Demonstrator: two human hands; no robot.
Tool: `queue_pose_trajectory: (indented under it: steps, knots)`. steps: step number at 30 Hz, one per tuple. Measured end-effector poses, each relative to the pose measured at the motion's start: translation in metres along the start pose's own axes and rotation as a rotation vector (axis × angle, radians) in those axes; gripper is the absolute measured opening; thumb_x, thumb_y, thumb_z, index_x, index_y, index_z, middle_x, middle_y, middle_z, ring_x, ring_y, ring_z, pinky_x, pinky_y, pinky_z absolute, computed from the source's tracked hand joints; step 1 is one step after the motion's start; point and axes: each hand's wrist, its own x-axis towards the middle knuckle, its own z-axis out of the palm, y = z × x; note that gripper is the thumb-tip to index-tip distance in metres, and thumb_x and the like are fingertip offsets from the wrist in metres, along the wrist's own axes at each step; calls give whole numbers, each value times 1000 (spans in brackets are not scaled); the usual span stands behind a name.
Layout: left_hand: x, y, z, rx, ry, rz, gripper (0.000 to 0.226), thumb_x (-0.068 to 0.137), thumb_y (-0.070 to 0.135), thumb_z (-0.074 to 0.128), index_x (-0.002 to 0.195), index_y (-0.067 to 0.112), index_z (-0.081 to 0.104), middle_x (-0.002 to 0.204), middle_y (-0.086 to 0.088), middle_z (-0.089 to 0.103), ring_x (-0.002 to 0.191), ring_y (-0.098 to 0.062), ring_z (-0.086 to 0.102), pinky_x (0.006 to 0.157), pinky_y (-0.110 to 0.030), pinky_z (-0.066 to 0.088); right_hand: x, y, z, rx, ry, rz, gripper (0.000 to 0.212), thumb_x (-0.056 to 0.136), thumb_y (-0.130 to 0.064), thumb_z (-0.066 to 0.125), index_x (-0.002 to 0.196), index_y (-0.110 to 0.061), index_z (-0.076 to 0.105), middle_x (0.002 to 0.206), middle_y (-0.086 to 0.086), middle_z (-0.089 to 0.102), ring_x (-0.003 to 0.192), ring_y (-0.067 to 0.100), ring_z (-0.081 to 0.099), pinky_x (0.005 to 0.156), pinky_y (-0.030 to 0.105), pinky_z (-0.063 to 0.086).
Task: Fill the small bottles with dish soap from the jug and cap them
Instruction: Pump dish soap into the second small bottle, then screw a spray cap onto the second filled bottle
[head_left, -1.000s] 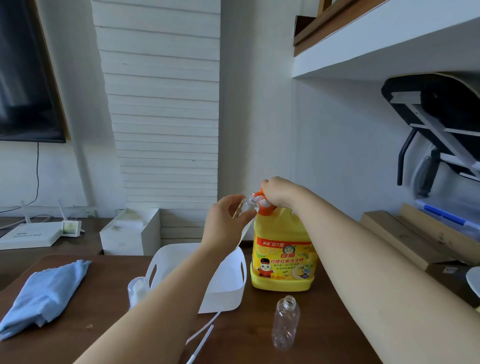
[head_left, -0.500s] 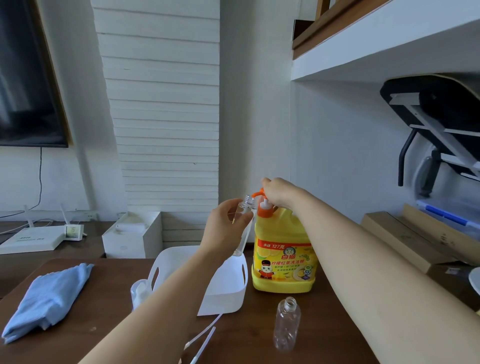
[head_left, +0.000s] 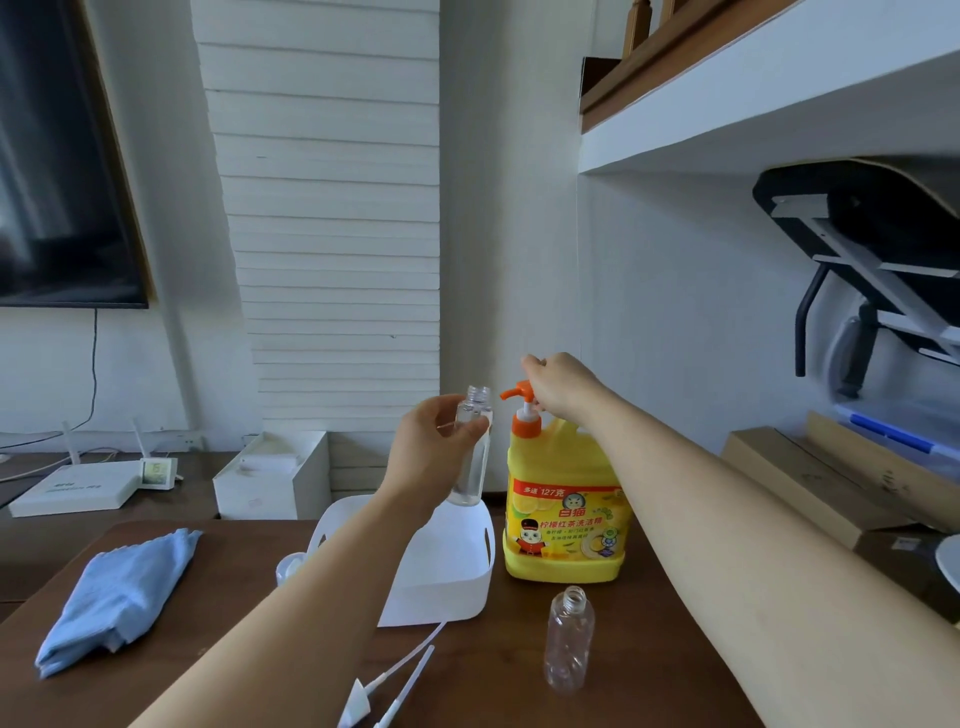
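My left hand (head_left: 434, 447) holds a small clear bottle (head_left: 471, 457) upright in the air, its open mouth just left of the orange pump nozzle (head_left: 518, 391). A little clear liquid sits in its bottom. The yellow dish soap jug (head_left: 566, 514) stands on the brown table (head_left: 649, 649). My right hand (head_left: 558, 387) has its fingers curled on the back of the raised pump head. A second small clear bottle (head_left: 569, 644) stands uncapped in front of the jug.
A white handled basket (head_left: 452, 582) sits left of the jug. Two white spray caps with tubes (head_left: 395, 680) lie at the table's front. A folded blue cloth (head_left: 119, 597) lies at the left. A white box (head_left: 270, 478) and cardboard boxes (head_left: 810, 478) stand behind.
The pump head has come up with my right hand. My left hand has drawn the bottle a little left of the nozzle, and it now stands more upright.
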Motion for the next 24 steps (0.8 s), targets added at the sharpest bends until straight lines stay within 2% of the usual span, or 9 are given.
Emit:
queue_pose_trajectory:
  steps: [3, 5, 10, 12, 15, 18, 20, 22, 24]
  knots:
    - [-4, 11, -4, -49, 19, 1, 25, 84, 21, 70, 107, 15, 65, 102, 0, 71, 97, -11, 64, 83, -24, 50, -14, -2, -6, -29, 49, -27, 29, 97, -28, 36, 84, -9, 54, 66, 3, 46, 55, 14, 42, 48, 25, 33]
    - [-9, 19, -7, -76, 31, 0, 22, 84, 18, 70, 103, 20, 60, 103, 0, 69, 99, -12, 63, 78, -17, 45, -21, -1, -8, -52, 101, -49, 26, 97, -28, 37, 85, -8, 49, 62, 2, 39, 54, 14, 37, 49, 25, 29]
    - [-22, 31, -16, -131, 37, -15, 46, 84, 16, 70, 126, 10, 54, 111, -3, 68, 105, -13, 62, 71, -12, 40, -40, 1, -13, -45, 152, -101, 23, 95, -22, 43, 78, -10, 53, 59, 0, 40, 54, 13, 38, 49, 24, 29]
    - [-28, 35, -20, -155, 27, -24, 47, 84, 14, 70, 127, 9, 53, 112, -5, 68, 105, -15, 63, 75, -16, 42, -46, 2, -14, -28, 158, -111, 20, 92, -19, 49, 92, -6, 65, 66, 1, 50, 64, 16, 47, 54, 24, 35]
    - [-37, 39, -25, -160, 12, -25, 45, 81, 16, 73, 123, 10, 56, 109, -4, 70, 104, -18, 65, 87, -27, 46, -58, 4, -10, 8, 207, -123, 20, 88, -20, 57, 104, -11, 64, 92, 2, 60, 82, 18, 53, 66, 27, 42]
    - [-50, 43, -30, -160, 5, -18, 25, 82, 13, 72, 103, 21, 59, 106, -4, 71, 101, -16, 66, 82, -26, 46, -70, 7, -4, 54, 265, -157, 24, 85, -19, 62, 109, -13, 62, 102, 0, 57, 88, 16, 54, 58, 20, 40]
    - [-60, 46, -33, -165, 8, -12, 24, 83, 11, 71, 96, 26, 57, 105, -4, 71, 98, -15, 65, 73, -21, 45, -80, 7, 1, 122, 203, -178, 28, 82, -15, 65, 110, -11, 63, 103, 0, 60, 93, 16, 57, 64, 18, 42]
    - [-68, 47, -36, -169, 13, -11, 25, 82, 12, 72, 101, 22, 58, 105, -4, 70, 96, -13, 65, 70, -19, 44, -89, 8, 6, 156, 89, -200, 33, 78, -14, 70, 110, -9, 65, 106, 1, 63, 96, 15, 59, 78, 20, 43]
    - [-76, 46, -39, -164, 16, -20, 33, 80, 14, 74, 110, 15, 60, 106, -3, 70, 98, -14, 65, 72, -20, 44, -102, 8, 11, 174, -15, -214, 37, 75, -14, 76, 110, -8, 66, 101, 3, 65, 95, 15, 61, 83, 21, 45]
